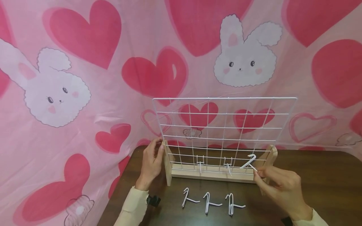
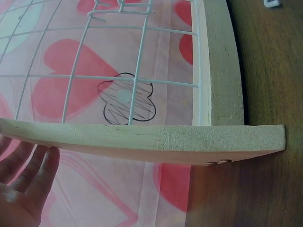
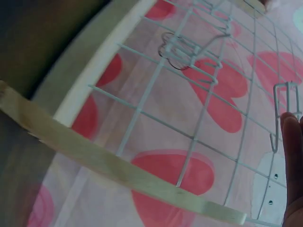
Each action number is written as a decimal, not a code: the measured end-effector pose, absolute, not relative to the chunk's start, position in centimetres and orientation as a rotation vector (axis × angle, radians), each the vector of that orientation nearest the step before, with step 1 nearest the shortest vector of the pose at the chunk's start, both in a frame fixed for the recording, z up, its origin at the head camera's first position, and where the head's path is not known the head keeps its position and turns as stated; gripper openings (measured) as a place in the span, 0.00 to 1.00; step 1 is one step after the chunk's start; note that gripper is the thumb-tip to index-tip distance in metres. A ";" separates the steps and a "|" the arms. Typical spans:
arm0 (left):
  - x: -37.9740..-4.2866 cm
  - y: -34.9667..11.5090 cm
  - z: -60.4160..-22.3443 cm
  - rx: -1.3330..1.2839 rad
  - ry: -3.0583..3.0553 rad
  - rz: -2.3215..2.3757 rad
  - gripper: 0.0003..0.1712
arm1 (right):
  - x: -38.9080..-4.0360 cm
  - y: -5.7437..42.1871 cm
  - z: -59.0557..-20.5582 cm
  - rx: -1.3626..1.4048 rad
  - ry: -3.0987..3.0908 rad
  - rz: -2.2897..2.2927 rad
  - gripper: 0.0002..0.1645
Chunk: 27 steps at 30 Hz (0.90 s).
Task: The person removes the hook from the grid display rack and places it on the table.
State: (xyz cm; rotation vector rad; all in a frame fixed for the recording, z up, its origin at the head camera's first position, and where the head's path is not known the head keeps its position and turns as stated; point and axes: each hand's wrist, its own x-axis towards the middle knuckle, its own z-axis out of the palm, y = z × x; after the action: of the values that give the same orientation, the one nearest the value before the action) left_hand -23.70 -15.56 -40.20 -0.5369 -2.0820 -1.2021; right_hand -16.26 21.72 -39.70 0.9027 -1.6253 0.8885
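A white wire grid rack (image 1: 209, 126) stands upright on a wooden base. At its left end, my left hand (image 1: 152, 161) holds the upper part of the wooden side piece (image 2: 142, 138), fingertips against the outer face. On the right, my right hand (image 1: 282, 185) pinches the prong end of a white wire hook (image 1: 249, 161). This hook is in front of the lower right grid wires; in the right wrist view, it overlaps the grid beside a fingertip (image 3: 292, 142). Two similar hooks, a left one (image 1: 200, 163) and a middle one (image 1: 227, 164), hang on the lower grid.
On the dark wooden table (image 1: 169, 216), in front of the rack, lie more white hooks: a left hook (image 1: 186, 198), a centre hook (image 1: 208, 203) and a right group (image 1: 232, 204). A pink cloth (image 1: 135, 28) with hearts and rabbits hangs behind the table and at its left.
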 end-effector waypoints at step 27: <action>-23.7 -15.5 -39.9 -0.547 -2.079 -1.238 0.12 | -15.3 25.9 -46.1 1.069 -2.096 0.734 0.11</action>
State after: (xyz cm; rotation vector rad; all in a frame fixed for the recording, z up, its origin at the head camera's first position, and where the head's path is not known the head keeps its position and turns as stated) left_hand -23.70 -15.51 -39.88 -0.5468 -2.0791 -1.2378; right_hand -15.35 25.95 -46.10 1.0693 -2.0956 0.7338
